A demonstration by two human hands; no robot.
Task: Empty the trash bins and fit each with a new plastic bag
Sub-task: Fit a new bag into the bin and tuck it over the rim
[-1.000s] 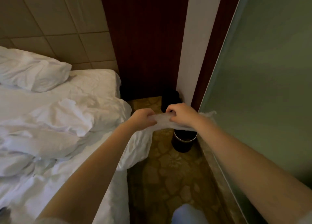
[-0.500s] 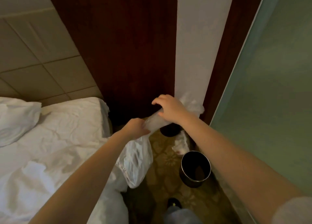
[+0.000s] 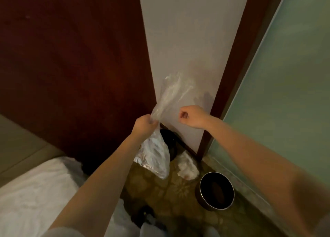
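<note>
Gripping one plastic bag (image 3: 171, 93), left hand (image 3: 144, 126); one bin (image 3: 205, 203).

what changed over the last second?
Left hand still grips the clear bag, whose free end has flicked upward. Right hand moved off to the right, fingers curled; whether it still pinches film is unclear. Bin stays put, unlined.

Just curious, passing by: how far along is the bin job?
Done: the bin looks empty and unlined. In hand: the left hand grips a clear bag, flared upward; the right hand is curled, apart from it. Left: fitting the bag into the bin.
</note>
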